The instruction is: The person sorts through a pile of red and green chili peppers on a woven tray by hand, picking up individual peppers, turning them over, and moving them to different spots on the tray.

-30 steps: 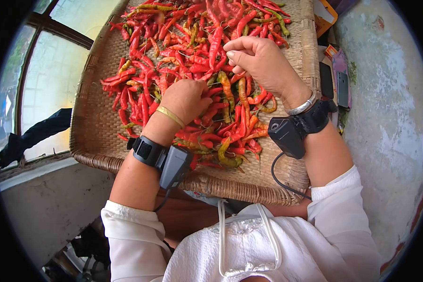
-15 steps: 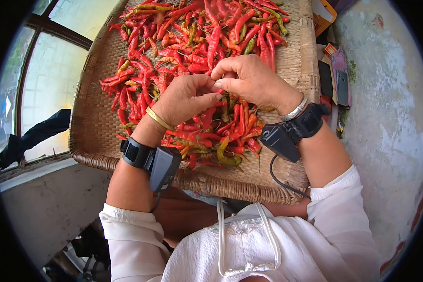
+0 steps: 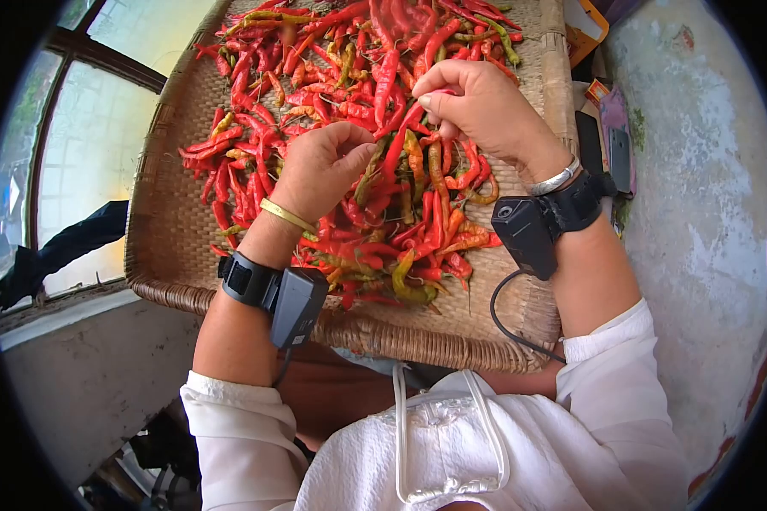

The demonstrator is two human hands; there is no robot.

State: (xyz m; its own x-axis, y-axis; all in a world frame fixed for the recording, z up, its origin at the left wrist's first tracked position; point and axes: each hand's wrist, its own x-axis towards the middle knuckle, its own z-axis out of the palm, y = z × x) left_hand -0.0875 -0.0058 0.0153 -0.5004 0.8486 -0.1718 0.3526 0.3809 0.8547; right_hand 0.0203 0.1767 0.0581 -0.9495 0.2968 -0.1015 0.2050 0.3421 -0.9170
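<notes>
Many chili peppers (image 3: 385,83), mostly red with some green and orange, lie spread in a large woven basket tray (image 3: 158,230). My left hand (image 3: 322,166) is over the middle of the pile, thumb and fingers closed; a dull green chili (image 3: 369,177) shows right below the thumb. Farther right and higher, my right hand (image 3: 486,111) has its thumb and forefinger pinched together above the peppers, with a bit of red showing between the curled fingers. What each pinch holds, I cannot tell. The hands are apart, with red chilies showing between them.
A wrist-worn black device with a cable (image 3: 524,237) sits on my right forearm, another device (image 3: 296,307) on my left. Phones (image 3: 619,160) lie beyond the tray's right edge, next to a pale wall (image 3: 699,213). A window (image 3: 89,162) and a dark cloth bundle (image 3: 68,247) are at left.
My hands were together, fingertips meeting over the pile. Now my right hand has moved up and right, away from the left, which has shifted slightly left. More chilies show between them.
</notes>
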